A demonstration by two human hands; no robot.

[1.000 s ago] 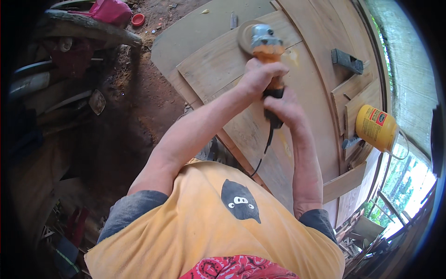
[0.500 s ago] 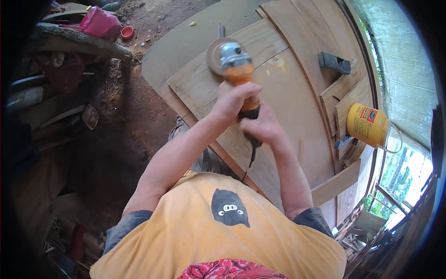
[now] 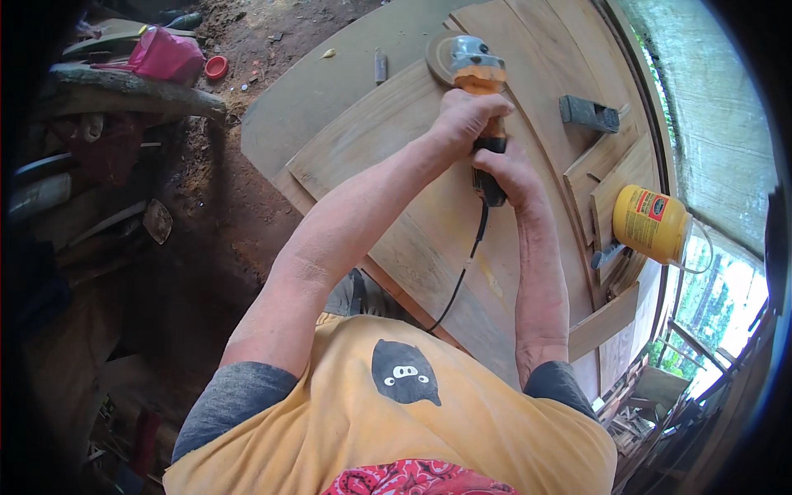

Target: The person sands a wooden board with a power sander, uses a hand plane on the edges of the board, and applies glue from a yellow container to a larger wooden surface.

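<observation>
My left hand (image 3: 462, 120) is closed around the orange front body of an angle grinder (image 3: 480, 73), which has a silver head and a round brownish disc (image 3: 439, 58). My right hand (image 3: 511, 169) grips the black rear handle, just behind and to the right of the left. The disc lies over the light wooden panels (image 3: 371, 165) near their upper part, its underside hidden; whether it touches the wood I cannot tell. A black cord (image 3: 466, 268) trails from the handle down across the boards.
A dark block-like tool (image 3: 587, 113) and yellow tub (image 3: 648, 221) sit on boards at right. A grey bar (image 3: 381, 68) lies on a greenish sheet (image 3: 297, 99). At left are a log (image 3: 140, 96), pink container (image 3: 165, 58), red lid (image 3: 216, 66) and dirt floor.
The grinder and both hands swung down and left by half a second ago; now they are back up and to the right, near the upper part of the panels. Both grips stay the same.
</observation>
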